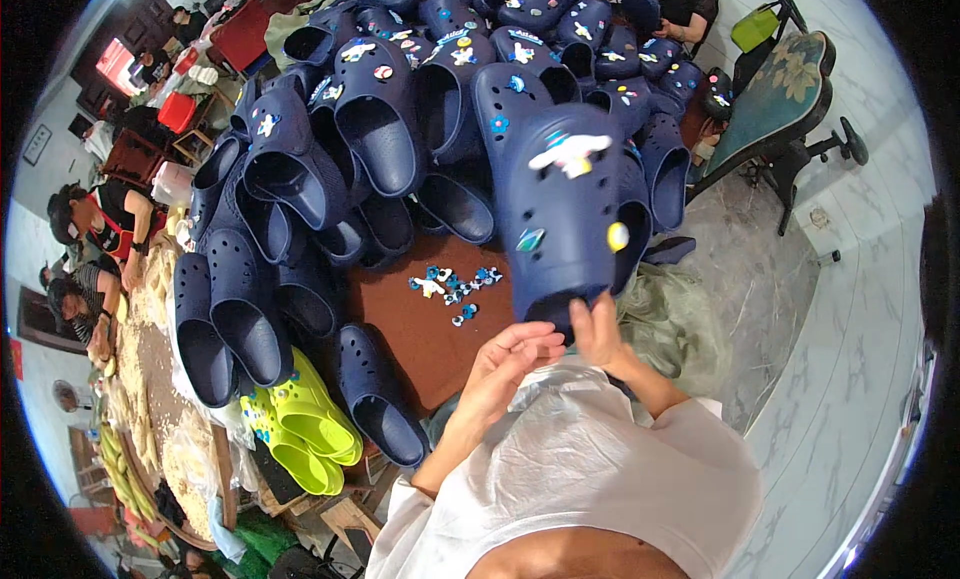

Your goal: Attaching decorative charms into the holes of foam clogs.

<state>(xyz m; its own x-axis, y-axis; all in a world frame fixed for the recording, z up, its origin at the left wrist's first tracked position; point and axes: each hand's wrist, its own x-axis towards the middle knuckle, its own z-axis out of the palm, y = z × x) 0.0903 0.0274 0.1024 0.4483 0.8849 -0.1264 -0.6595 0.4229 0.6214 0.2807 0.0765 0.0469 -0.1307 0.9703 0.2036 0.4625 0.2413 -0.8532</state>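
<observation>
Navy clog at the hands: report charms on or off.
On: the navy clog carries a white charm, a green charm and a yellow charm.

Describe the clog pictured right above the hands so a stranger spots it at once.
Find the heap of navy clogs beyond the brown surface. Go to the heap's right front, just above the left hand and right hand. That clog looks larger than its neighbours, with white, green and yellow-white charms.

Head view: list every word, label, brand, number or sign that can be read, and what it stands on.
None legible.
White framed rectangular wall sign: dark marks, too small.
Blue letter-like charm on an upper navy foam clog: too small.
Blurred navy foam clog at the right hand: no text seen.
</observation>
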